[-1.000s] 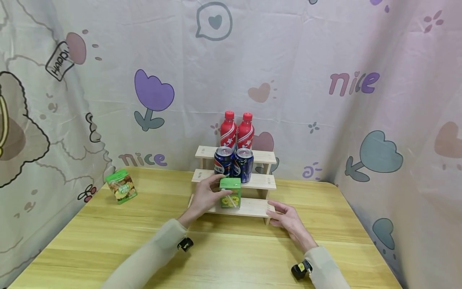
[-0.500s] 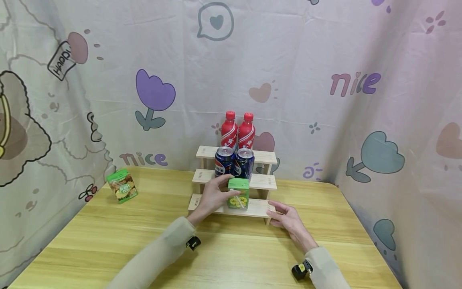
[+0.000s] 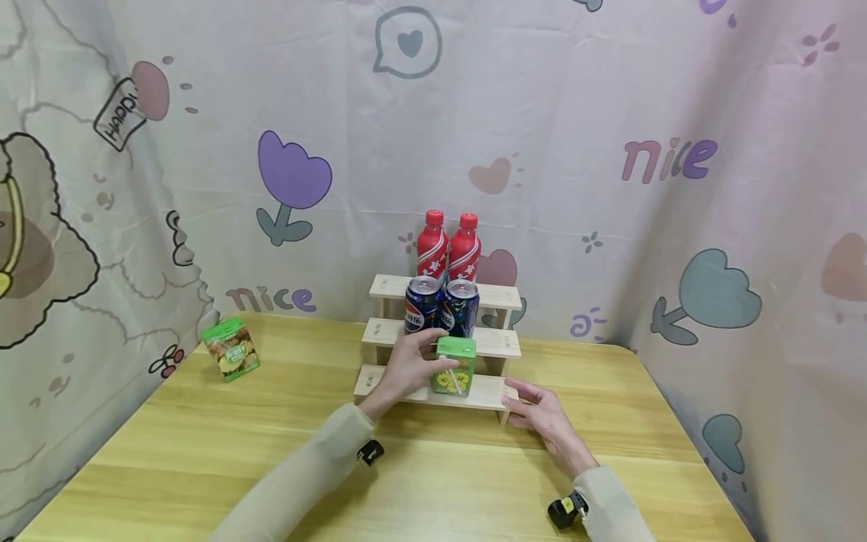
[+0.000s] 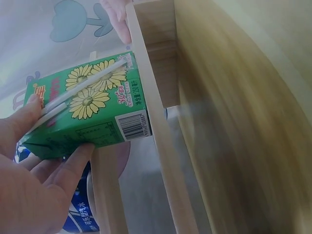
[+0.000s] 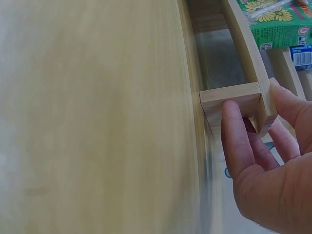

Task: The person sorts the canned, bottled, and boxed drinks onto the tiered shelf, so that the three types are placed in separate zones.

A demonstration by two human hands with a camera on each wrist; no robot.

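Observation:
My left hand (image 3: 409,369) holds a green drink carton (image 3: 455,367) between thumb and fingers. Yellow flowers are printed on the carton, and a white straw (image 4: 80,90) lies against its front. Its base is at the lowest step of a three-tier wooden display rack (image 3: 489,391), right of the middle. At that step's right end, my right hand (image 3: 542,415) grips the wooden board, thumb on top and fingers beneath, as the right wrist view shows. Two dark blue soda cans (image 3: 460,307) stand on the middle step, directly behind the carton.
Two red bottles (image 3: 464,247) stand side by side on the top step. A green and brown carton or packet (image 3: 231,349) is at the table's far left. The wooden table (image 3: 460,482) extends in front of the rack, and a printed curtain (image 3: 555,90) hangs behind it.
My left hand has moved the drink carton to the right along the lowest step. The right hand keeps its place at the step's right end.

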